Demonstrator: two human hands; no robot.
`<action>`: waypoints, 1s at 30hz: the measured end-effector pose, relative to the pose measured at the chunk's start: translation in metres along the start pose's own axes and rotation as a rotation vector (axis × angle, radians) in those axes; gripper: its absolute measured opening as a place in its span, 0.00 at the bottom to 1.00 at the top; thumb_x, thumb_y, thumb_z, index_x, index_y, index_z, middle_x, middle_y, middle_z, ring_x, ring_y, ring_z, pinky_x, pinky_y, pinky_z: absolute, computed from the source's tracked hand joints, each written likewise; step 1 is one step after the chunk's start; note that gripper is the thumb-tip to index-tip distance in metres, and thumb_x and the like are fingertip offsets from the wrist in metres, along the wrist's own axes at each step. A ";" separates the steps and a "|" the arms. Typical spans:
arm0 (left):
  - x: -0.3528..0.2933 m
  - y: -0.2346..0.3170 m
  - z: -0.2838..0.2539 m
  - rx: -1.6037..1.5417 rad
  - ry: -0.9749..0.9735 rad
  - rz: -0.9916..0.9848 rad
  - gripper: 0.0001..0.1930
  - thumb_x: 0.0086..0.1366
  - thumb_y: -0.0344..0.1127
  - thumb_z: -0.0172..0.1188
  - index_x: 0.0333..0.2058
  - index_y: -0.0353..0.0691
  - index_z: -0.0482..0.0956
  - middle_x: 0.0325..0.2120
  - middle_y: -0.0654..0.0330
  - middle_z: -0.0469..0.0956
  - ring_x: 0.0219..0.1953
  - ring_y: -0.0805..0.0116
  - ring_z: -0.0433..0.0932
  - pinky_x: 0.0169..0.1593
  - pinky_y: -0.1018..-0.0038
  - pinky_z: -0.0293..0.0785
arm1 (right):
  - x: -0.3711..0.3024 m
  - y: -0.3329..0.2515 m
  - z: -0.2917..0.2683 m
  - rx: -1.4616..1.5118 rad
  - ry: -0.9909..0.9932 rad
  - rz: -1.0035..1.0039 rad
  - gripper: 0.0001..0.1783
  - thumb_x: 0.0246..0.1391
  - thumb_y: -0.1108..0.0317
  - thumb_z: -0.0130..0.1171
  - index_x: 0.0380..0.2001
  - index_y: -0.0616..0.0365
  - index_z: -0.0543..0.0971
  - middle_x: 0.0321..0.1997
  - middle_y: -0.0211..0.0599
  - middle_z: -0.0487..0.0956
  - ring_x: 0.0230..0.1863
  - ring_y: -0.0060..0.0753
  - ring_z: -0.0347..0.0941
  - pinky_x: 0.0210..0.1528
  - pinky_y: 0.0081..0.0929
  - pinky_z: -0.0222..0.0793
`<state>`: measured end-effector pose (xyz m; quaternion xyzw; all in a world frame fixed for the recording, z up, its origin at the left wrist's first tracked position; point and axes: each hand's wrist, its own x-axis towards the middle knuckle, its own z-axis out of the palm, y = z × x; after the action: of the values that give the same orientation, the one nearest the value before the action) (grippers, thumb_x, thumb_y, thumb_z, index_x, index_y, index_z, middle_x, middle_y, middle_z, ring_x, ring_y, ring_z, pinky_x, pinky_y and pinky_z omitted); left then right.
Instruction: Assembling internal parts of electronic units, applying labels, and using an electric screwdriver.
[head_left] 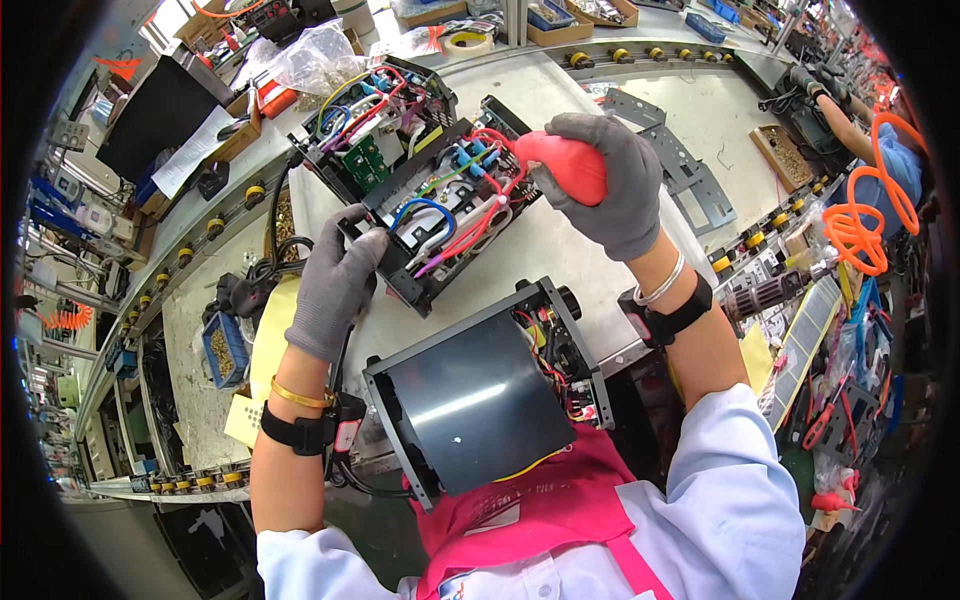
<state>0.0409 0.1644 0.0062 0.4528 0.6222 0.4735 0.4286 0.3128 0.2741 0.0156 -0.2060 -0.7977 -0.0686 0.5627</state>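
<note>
Nearest, we have a dark box [480, 400]; beyond it, on the bench [560, 262], our left hand [335, 285] grips the corner of an open case [455, 200], our right hand [622, 190] clasping a red bulb [568, 168] by its right end. Behind sits another case [375, 130].

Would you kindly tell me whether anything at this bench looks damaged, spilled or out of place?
Nothing looks plainly damaged or spilled. The dark-covered unit looks slightly odd: it sits askew at the near side, by the pink apron; whether it overhangs the bench is hidden. The open chassis is simply uncovered.
</note>
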 end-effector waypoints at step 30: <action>0.000 -0.008 0.001 0.001 0.047 0.071 0.18 0.66 0.36 0.55 0.52 0.37 0.69 0.28 0.66 0.71 0.20 0.83 0.63 0.21 0.83 0.59 | -0.045 -0.013 -0.021 0.011 0.009 -0.045 0.31 0.31 0.70 0.70 0.44 0.54 0.73 0.43 0.37 0.81 0.30 0.42 0.76 0.32 0.35 0.72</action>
<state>0.0406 0.1635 -0.0021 0.4637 0.6159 0.4985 0.3964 0.3378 0.2438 -0.0167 -0.1846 -0.7998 -0.0780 0.5658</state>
